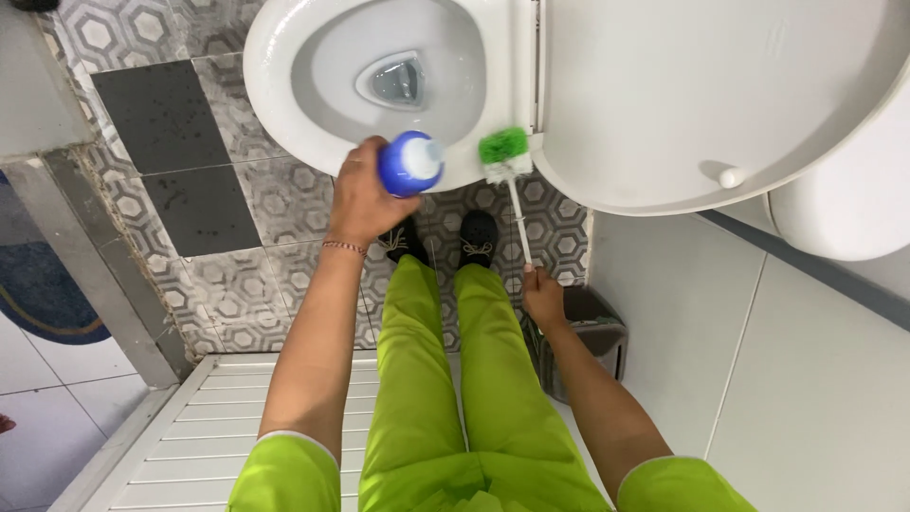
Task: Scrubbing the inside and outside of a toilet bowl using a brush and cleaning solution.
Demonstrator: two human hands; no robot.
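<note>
2 hands are occupied: the left hand [360,201] grips a blue cleaner bottle [409,163] with a white cap over the toilet bowl [284,66], and the right hand [542,296] is closed on the handle of a green-bristled toilet brush [503,147] resting at the bowl rim. Judged from this, scrubbing has not begun: the bowl holds only clear water at its drain, no cleaner visible. The small dark bin [595,334] beside the right hand does not show its contents.

Blue bottle [409,163], round, white-capped, over the toilet rim [284,123]; label unseen.

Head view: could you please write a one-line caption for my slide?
Left hand holds a blue bottle over the toilet bowl; right hand holds a green-headed toilet brush at its rim.
</note>
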